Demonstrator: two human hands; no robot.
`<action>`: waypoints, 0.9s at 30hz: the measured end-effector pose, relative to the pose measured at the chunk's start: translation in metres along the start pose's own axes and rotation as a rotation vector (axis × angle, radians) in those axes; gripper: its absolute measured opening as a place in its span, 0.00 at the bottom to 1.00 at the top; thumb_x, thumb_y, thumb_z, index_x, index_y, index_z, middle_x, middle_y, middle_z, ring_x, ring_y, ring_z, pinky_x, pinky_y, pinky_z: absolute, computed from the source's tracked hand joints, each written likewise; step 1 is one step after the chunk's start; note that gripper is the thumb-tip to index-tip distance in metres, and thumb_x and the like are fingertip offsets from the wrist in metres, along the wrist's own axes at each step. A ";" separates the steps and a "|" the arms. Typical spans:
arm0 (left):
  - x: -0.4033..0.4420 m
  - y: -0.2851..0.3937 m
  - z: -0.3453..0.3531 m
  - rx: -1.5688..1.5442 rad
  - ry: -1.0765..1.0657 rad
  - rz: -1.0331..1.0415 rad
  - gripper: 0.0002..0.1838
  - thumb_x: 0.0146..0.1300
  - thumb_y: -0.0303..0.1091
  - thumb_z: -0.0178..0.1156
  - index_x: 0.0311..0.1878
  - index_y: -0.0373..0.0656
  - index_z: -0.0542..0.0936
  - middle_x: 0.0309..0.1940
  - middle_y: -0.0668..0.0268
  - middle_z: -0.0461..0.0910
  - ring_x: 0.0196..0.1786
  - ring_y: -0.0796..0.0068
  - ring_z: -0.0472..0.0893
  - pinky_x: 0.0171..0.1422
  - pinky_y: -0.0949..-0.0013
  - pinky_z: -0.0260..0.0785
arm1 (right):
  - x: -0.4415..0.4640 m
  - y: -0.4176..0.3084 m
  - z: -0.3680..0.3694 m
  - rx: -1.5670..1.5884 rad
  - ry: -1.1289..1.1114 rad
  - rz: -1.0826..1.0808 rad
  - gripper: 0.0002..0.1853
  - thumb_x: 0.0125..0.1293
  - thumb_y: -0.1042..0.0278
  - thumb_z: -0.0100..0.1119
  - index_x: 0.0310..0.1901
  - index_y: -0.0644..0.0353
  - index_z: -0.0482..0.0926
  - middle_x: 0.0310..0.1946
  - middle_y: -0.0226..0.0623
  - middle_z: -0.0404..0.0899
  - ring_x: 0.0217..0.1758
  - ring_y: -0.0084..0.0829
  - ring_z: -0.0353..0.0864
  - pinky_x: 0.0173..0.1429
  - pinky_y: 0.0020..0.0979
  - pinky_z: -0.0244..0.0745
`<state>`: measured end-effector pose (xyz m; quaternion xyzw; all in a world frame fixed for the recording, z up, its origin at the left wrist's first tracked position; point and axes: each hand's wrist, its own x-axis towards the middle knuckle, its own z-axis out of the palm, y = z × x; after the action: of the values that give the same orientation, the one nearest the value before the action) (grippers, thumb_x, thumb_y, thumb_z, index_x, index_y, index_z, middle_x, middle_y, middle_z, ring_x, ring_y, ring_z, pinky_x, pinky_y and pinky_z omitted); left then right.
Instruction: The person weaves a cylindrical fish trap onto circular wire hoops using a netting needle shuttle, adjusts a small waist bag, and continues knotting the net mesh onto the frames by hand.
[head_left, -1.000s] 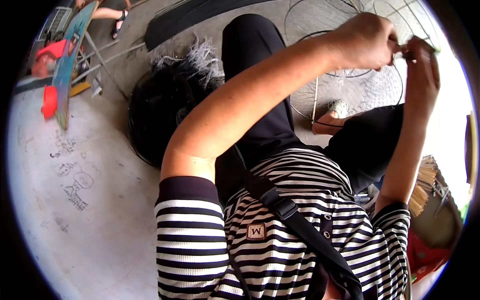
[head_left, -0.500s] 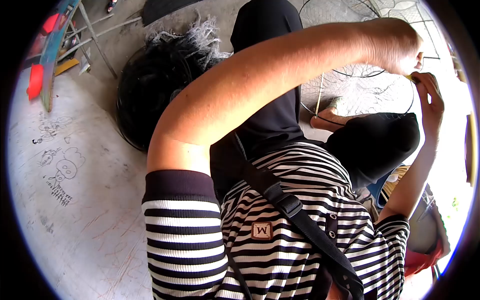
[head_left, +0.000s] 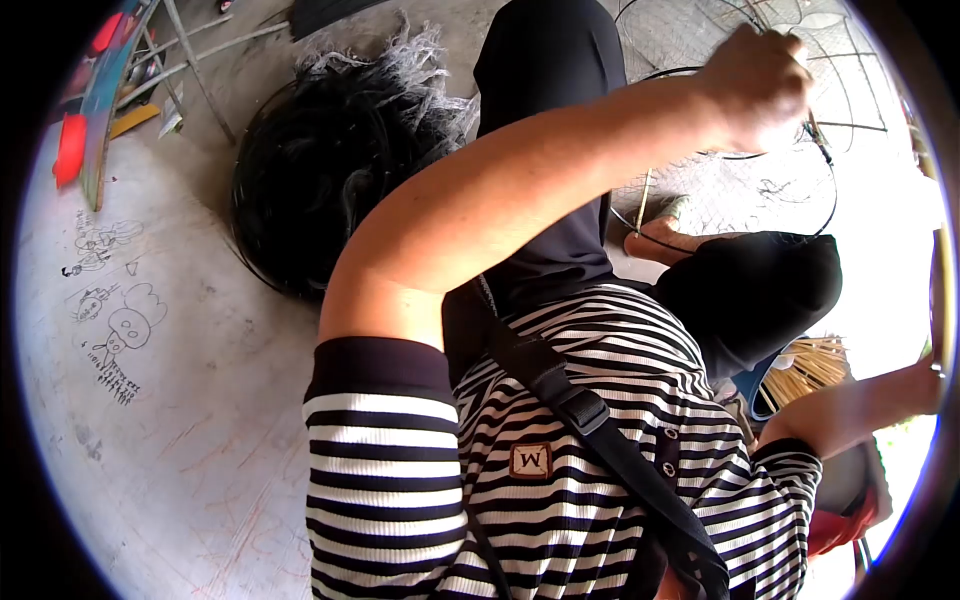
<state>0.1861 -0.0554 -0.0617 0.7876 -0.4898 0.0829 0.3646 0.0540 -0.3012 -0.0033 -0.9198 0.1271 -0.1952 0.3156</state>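
My left hand [head_left: 757, 90] reaches across at the upper right, its fingers curled closed at the black wire hoop [head_left: 832, 190] of a netted frame. A thin dark end sticks out below the fist, along the hoop; the grip itself is partly hidden by the back of the hand. Fine netting [head_left: 735, 185] spreads inside the hoop, above my bare foot [head_left: 660, 238]. My right forearm [head_left: 860, 405] stretches to the right edge of the view, where the hand is cut off past the wrist.
A bundle of black netting with pale frayed strands [head_left: 330, 190] lies on the floor left of my knee. Thin sticks [head_left: 803, 372] stand in a blue container at my right side. Metal legs [head_left: 185, 70] and a red object [head_left: 70, 150] are at the upper left.
My right hand has left the hoop and moved right and down, out of view. My left hand has shifted slightly left and up and turned. A small yellow thing between the hands no longer shows.
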 end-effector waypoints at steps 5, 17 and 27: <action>-0.095 -0.019 -0.056 -0.340 0.373 -0.163 0.04 0.67 0.26 0.62 0.37 0.37 0.77 0.36 0.54 0.79 0.40 0.56 0.82 0.45 0.60 0.73 | -0.038 -0.034 -0.005 -0.075 -0.346 -0.043 0.17 0.74 0.66 0.60 0.57 0.69 0.80 0.42 0.43 0.82 0.44 0.27 0.78 0.51 0.33 0.74; -0.417 0.028 -0.056 -1.046 -0.346 -1.790 0.33 0.75 0.63 0.51 0.52 0.38 0.84 0.43 0.63 0.86 0.42 0.75 0.83 0.52 0.70 0.76 | -0.121 -0.155 0.152 0.369 -1.468 -0.086 0.30 0.70 0.41 0.62 0.50 0.67 0.82 0.30 0.50 0.84 0.32 0.36 0.85 0.40 0.36 0.79; -0.402 0.042 -0.051 -1.146 -0.114 -1.926 0.35 0.74 0.61 0.54 0.63 0.36 0.80 0.56 0.63 0.83 0.57 0.77 0.79 0.66 0.74 0.68 | -0.117 -0.161 0.196 0.380 -1.772 -0.068 0.21 0.59 0.60 0.66 0.47 0.69 0.80 0.33 0.50 0.83 0.37 0.41 0.84 0.44 0.37 0.76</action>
<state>-0.0411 0.2537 -0.2001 0.5567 0.3416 -0.5074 0.5622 0.0533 -0.0315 -0.0760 -0.6688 -0.2240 0.5571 0.4385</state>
